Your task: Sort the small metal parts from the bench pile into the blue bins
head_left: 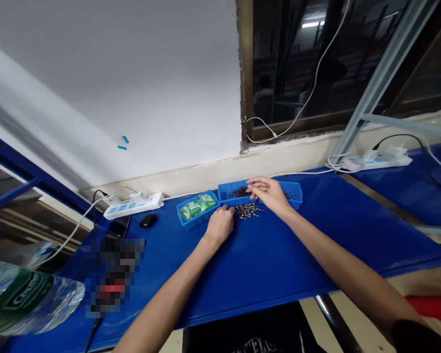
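My left hand (pixel 221 224) rests on the blue table, fingers curled down at the left edge of a loose pile of small dark metal parts (pixel 248 211). Whatever its fingers hold, if anything, is hidden. Over the long blue bin (pixel 296 193), my right hand (pixel 266 192) has its thumb and fingertips drawn together; anything between them is too small to make out. More small dark parts (pixel 238 192) lie inside that bin. Left of it, touching or nearly so, a second blue bin (pixel 191 223) holds green-and-white packets (pixel 198 206).
A black mouse (pixel 148 220) and a white power strip (pixel 134 205) sit on the left. Nearer stand a large clear bottle (pixel 29 296) and a pixelated object (pixel 115 274). Another power strip (pixel 378 159) lies back right, beside a slanted metal post (pixel 382 81).
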Tool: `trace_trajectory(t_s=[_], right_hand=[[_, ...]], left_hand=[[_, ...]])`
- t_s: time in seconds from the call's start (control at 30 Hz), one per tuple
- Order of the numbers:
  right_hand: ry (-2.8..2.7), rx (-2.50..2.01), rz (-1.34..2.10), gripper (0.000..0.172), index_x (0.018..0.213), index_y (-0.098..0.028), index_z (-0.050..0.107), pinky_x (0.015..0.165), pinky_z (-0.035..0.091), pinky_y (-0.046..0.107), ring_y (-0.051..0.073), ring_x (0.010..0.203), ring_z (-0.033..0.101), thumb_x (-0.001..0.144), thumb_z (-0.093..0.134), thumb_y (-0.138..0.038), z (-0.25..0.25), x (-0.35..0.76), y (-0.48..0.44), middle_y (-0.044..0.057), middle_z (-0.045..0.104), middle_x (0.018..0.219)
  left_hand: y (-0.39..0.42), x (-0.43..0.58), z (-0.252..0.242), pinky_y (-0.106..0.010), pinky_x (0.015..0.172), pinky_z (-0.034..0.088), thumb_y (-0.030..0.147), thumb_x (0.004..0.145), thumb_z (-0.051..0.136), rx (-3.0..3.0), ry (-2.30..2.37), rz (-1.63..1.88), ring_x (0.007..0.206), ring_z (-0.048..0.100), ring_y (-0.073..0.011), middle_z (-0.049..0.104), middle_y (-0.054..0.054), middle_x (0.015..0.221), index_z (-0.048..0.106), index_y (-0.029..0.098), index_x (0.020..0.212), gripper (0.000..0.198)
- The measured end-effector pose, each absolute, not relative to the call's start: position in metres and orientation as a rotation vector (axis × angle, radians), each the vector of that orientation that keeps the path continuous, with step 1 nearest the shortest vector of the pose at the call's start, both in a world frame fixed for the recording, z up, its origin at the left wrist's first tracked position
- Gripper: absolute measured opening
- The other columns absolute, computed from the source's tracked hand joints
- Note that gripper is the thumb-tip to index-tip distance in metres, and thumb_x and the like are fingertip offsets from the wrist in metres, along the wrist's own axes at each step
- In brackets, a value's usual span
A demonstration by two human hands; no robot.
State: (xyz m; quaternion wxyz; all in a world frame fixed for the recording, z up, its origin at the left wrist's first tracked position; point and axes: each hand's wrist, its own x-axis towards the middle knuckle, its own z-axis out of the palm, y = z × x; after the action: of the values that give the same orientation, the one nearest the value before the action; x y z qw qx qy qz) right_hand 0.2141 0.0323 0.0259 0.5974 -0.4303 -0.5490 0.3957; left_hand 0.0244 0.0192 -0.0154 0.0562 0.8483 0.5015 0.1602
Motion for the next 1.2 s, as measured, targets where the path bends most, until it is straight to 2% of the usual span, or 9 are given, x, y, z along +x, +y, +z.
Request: trace_trajectory(t_s=[0.17, 0.3, 0.5, 0.63, 0.73, 0.83, 1.0, 1.1, 1.2], right_hand=[[-1.319, -1.021, 0.941, 0.024, 0.08, -0.019, 0.073, 0.053, 0.055, 0.028, 0.015, 0.051, 0.067, 0.066, 0.077, -0.038, 0.018, 0.219, 0.028, 0.003, 0.074, 0.065], [-1.46, -1.007, 1.038, 0.022, 0.082, -0.021, 0.076, 0.052, 0.055, 0.026, 0.015, 0.052, 0.068, 0.065, 0.079, -0.034, 0.004, 0.225, 0.02, 0.0, 0.074, 0.064], [-1.54, -0.921, 1.272, 0.023, 0.083, -0.021, 0.079, 0.067, 0.061, 0.03, 0.017, 0.066, 0.074, 0.063, 0.085, -0.031, 0.005, 0.228, 0.018, 0.002, 0.078, 0.073], [-1.553, -0.916, 1.353, 0.025, 0.078, -0.019, 0.079, 0.064, 0.059, 0.029, 0.017, 0.062, 0.073, 0.061, 0.089, -0.034, 0.008, 0.225, 0.016, 0.003, 0.076, 0.067], [-1.538, -0.925, 1.355, 0.027, 0.075, -0.018, 0.078, 0.063, 0.059, 0.029, 0.017, 0.061, 0.072, 0.058, 0.091, -0.036, 0.008, 0.224, 0.015, 0.003, 0.076, 0.065], [-1.42, -0.98, 1.211, 0.029, 0.075, -0.019, 0.078, 0.063, 0.06, 0.031, 0.018, 0.061, 0.072, 0.059, 0.09, -0.04, 0.007, 0.226, 0.018, 0.004, 0.075, 0.064], [-1.056, -1.066, 0.749, 0.034, 0.08, -0.018, 0.076, 0.061, 0.061, 0.033, 0.02, 0.062, 0.074, 0.068, 0.079, -0.049, 0.004, 0.234, 0.024, 0.007, 0.077, 0.073], [-1.013, -1.093, 0.632, 0.035, 0.09, -0.018, 0.075, 0.059, 0.061, 0.034, 0.021, 0.063, 0.074, 0.07, 0.076, -0.047, 0.003, 0.235, 0.024, 0.008, 0.078, 0.079], [-1.113, -1.104, 0.643, 0.032, 0.089, -0.018, 0.075, 0.057, 0.06, 0.033, 0.021, 0.063, 0.073, 0.072, 0.074, -0.045, 0.001, 0.231, 0.023, 0.008, 0.077, 0.079]], left_hand=[[0.026, 0.031, -0.01, -0.03, 0.073, 0.058, 0.007, 0.083, 0.06, 2.298, 1.268, 0.841, 0.074, 0.073, -0.0197, 0.073, -0.004, 0.08, 0.063, 0.018, 0.096, 0.018], [0.031, 0.032, -0.014, -0.03, 0.076, 0.061, 0.021, 0.086, 0.067, 1.89, 0.973, 1.14, 0.081, 0.076, -0.0182, 0.075, -0.002, 0.082, 0.055, 0.021, 0.093, 0.015], [0.024, 0.028, -0.022, -0.033, 0.079, 0.062, 0.048, 0.082, 0.076, 1.648, 0.863, 1.168, 0.085, 0.077, -0.0204, 0.077, -0.005, 0.089, 0.041, 0.024, 0.091, 0.043], [0.019, 0.03, -0.025, -0.032, 0.077, 0.061, 0.053, 0.082, 0.075, 1.616, 0.816, 1.152, 0.082, 0.077, -0.0201, 0.077, -0.004, 0.086, 0.042, 0.024, 0.093, 0.046], [0.018, 0.032, -0.027, -0.032, 0.075, 0.061, 0.049, 0.09, 0.067, 1.699, 0.861, 1.19, 0.081, 0.076, -0.0198, 0.077, -0.005, 0.089, 0.048, 0.022, 0.1, 0.034], [0.019, 0.03, -0.03, -0.04, 0.091, 0.06, 0.036, 0.099, 0.054, 2.061, 1.003, 1.168, 0.099, 0.073, -0.023, 0.076, -0.01, 0.105, 0.059, 0.019, 0.107, 0.019], [0.018, 0.03, -0.038, -0.046, 0.111, 0.049, 0.009, 0.094, 0.047, 2.626, 1.231, 0.728, 0.131, 0.058, -0.0267, 0.065, -0.013, 0.137, 0.06, 0.017, 0.134, 0.042], [0.018, 0.033, -0.04, -0.042, 0.111, 0.049, 0.0, 0.087, 0.048, 2.691, 1.339, 0.553, 0.131, 0.057, -0.0261, 0.063, -0.013, 0.141, 0.056, 0.015, 0.141, 0.057], [0.018, 0.032, -0.037, -0.038, 0.106, 0.052, -0.001, 0.089, 0.046, 2.692, 1.412, 0.567, 0.12, 0.063, -0.0246, 0.068, -0.013, 0.131, 0.064, 0.014, 0.132, 0.049]])
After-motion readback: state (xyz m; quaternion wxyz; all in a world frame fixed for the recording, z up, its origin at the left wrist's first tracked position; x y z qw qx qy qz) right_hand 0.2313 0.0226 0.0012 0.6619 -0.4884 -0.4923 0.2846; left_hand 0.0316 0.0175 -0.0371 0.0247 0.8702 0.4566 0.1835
